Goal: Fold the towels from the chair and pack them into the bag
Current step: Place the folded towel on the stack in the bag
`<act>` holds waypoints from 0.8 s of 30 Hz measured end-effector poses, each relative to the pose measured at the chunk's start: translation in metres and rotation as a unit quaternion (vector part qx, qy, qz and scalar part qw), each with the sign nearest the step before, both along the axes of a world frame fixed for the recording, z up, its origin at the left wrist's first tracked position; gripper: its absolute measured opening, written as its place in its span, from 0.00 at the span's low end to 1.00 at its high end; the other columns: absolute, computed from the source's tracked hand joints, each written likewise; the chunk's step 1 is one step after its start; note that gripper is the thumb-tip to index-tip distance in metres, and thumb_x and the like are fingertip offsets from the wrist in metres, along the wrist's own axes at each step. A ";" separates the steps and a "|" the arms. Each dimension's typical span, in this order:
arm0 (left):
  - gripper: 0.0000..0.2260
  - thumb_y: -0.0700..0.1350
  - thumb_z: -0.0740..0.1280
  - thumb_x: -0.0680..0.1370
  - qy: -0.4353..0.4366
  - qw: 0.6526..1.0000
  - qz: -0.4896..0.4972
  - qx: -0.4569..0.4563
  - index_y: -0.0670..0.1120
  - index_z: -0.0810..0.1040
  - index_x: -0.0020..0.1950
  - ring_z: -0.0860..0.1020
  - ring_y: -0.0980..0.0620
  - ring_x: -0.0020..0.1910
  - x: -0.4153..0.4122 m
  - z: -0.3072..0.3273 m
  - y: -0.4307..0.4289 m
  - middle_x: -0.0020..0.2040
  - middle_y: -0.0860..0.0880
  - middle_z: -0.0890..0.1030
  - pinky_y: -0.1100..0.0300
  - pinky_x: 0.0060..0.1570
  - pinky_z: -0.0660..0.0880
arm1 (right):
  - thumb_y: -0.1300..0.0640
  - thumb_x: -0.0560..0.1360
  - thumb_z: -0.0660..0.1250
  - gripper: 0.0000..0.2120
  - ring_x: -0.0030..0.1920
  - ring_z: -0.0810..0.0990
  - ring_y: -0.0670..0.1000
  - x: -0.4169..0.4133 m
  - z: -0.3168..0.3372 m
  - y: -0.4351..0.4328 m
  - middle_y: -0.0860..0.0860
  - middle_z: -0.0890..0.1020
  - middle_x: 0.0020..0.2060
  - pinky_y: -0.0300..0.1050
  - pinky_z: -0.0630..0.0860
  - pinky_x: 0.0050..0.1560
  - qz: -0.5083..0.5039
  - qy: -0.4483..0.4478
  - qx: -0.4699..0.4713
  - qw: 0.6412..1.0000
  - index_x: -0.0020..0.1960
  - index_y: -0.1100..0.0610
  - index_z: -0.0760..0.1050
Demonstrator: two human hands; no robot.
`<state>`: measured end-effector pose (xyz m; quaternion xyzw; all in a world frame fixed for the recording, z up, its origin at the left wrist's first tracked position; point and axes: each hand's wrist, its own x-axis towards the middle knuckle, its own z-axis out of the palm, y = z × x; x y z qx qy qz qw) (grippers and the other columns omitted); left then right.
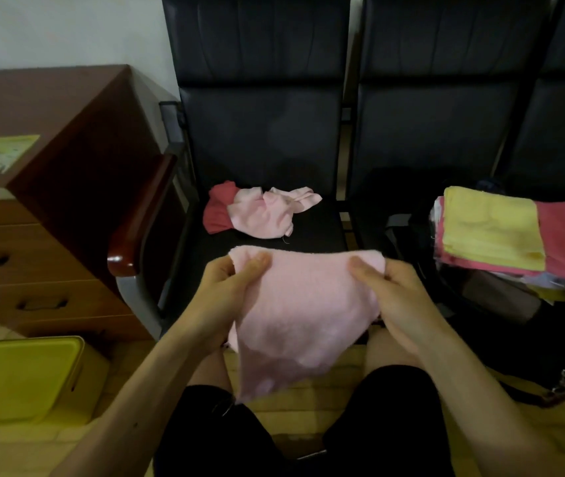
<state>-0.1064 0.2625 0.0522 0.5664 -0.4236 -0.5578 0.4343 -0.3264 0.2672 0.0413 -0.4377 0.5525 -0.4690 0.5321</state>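
Towel [303,315] — pale pink — hangs pinched at its top corners by left hand [227,289] and right hand [396,292].

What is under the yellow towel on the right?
Folded towels, red and pale edges showing, lie stacked beneath the yellow towel, over the black bag. Their number and the bag's inside are covered.

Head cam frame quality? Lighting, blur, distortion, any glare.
Head view: dim and soft throughout, with darkened corners; the held pink towel shows little weave; the wide-angle lens bows the chair backs and the desk edge; one small glare spot sits on the wooden armrest; the black bag at right is lost in shadow.
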 end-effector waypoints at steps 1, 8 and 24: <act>0.10 0.50 0.68 0.79 -0.003 1.000 0.005 -0.001 0.44 0.82 0.49 0.85 0.49 0.41 0.002 0.002 -0.002 0.43 0.46 0.86 0.55 0.38 0.81 | 0.53 0.78 0.67 0.07 0.48 0.85 0.46 0.004 0.007 -0.004 0.48 0.86 0.45 0.43 0.80 0.46 0.019 0.021 -0.017 0.999 0.52 0.52 0.82; 0.07 0.47 0.67 0.79 0.018 1.000 -0.013 -0.011 0.45 0.80 0.47 0.84 0.58 0.35 0.014 0.034 -0.029 0.36 0.54 0.86 0.61 0.38 0.82 | 0.53 0.77 0.69 0.06 0.44 0.85 0.48 0.002 0.046 -0.029 0.51 0.86 0.42 0.49 0.83 0.44 0.056 0.139 -0.165 0.975 0.48 0.54 0.83; 0.13 0.44 0.70 0.77 -0.082 0.962 0.023 -0.260 0.41 0.82 0.59 0.85 0.53 0.49 0.023 0.082 -0.059 0.51 0.51 0.86 0.61 0.45 0.82 | 0.61 0.76 0.71 0.06 0.45 0.86 0.46 -0.004 0.091 -0.053 0.48 0.86 0.44 0.41 0.82 0.44 -0.035 0.134 -0.304 0.942 0.52 0.58 0.82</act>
